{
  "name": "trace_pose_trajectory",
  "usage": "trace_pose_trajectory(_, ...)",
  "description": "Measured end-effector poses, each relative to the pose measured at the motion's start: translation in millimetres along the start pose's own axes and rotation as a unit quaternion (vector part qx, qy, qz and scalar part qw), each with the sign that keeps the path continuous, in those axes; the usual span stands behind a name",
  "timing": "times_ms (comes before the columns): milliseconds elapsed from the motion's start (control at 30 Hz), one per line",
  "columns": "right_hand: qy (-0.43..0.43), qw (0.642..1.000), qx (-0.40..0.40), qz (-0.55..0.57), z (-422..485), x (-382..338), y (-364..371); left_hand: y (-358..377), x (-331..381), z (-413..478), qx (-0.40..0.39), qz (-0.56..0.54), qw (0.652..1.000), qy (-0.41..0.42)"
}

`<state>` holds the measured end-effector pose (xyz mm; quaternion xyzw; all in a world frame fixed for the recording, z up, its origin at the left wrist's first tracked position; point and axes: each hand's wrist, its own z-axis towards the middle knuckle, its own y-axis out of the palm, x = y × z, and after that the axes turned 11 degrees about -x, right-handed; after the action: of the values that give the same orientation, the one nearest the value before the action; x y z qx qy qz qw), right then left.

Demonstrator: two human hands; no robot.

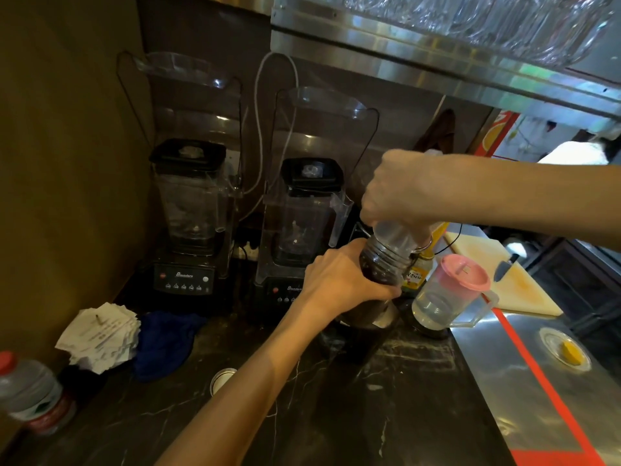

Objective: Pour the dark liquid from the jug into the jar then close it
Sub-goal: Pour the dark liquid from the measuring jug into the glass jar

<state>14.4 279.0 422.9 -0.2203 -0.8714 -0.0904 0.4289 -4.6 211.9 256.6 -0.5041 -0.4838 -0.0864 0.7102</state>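
Note:
A ribbed clear jar (pixel 381 264) with dark liquid in it stands on the black marble counter (pixel 336 398). My left hand (pixel 339 277) is wrapped around the jar's body from the left. My right hand (pixel 400 193) comes down from above and grips the clear lid (pixel 393 235) that sits over the jar's neck. I cannot tell how far the lid is seated. The jug (pixel 450 290), clear plastic with a pink lid, stands just right of the jar and looks nearly empty of dark liquid.
Two blenders (pixel 191 216) (pixel 302 227) stand at the back. A blue cloth (pixel 164 344), a stack of receipts (pixel 100 334) and a water bottle (pixel 30 395) lie left. A small sauce bottle (pixel 416 275), a cutting board (pixel 497 277) with a knife (pixel 507 265) and a dish (pixel 564 348) are right.

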Motion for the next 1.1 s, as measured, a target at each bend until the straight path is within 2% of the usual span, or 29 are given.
trace_pose_trajectory(333, -0.011, 1.000, 0.020, 0.009, 3, 0, 12, 3, 2, 2, -0.018, 0.000, 1.000, 0.009)
trace_pose_trajectory(467, -0.042, 0.992, 0.061, 0.103, -1, 15, 29, 0, -4, 0, -0.051, -0.027, 0.998, 0.020)
trace_pose_trajectory(567, -0.097, 0.960, 0.095, 0.245, -2, 32, 53, -6, -13, -3, -0.074, -0.073, 0.994, 0.036)
trace_pose_trajectory(633, -0.147, 0.914, 0.123, 0.358, 1, 34, 71, -10, -20, -7, -0.085, -0.110, 0.989, 0.049)
trace_pose_trajectory(667, -0.175, 0.876, 0.142, 0.426, 2, 35, 82, -12, -23, -8, -0.094, -0.131, 0.986, 0.054)
trace_pose_trajectory(767, -0.255, 0.701, 0.197, 0.636, 7, 27, 122, -20, -33, -17, -0.114, -0.181, 0.975, 0.064)
trace_pose_trajectory(833, -0.276, 0.590, 0.221, 0.726, 12, 11, 144, -26, -39, -24, -0.120, -0.204, 0.970, 0.062)
trace_pose_trajectory(867, -0.276, 0.546, 0.232, 0.756, 16, 0, 151, -29, -42, -27, -0.123, -0.214, 0.967, 0.057)
trace_pose_trajectory(933, -0.263, 0.481, 0.253, 0.797, 27, -24, 158, -35, -47, -31, -0.126, -0.227, 0.964, 0.051)
trace_pose_trajectory(1000, -0.258, 0.432, 0.257, 0.825, 37, -43, 161, -39, -51, -35, -0.124, -0.223, 0.966, 0.050)
trace_pose_trajectory(1033, -0.256, 0.427, 0.255, 0.829, 39, -48, 160, -40, -53, -37, -0.124, -0.220, 0.966, 0.051)
trace_pose_trajectory(1067, -0.251, 0.442, 0.255, 0.823, 39, -49, 158, -41, -54, -38, -0.124, -0.217, 0.967, 0.051)
trace_pose_trajectory(1100, -0.244, 0.471, 0.254, 0.809, 36, -47, 155, -42, -55, -40, -0.126, -0.214, 0.967, 0.052)
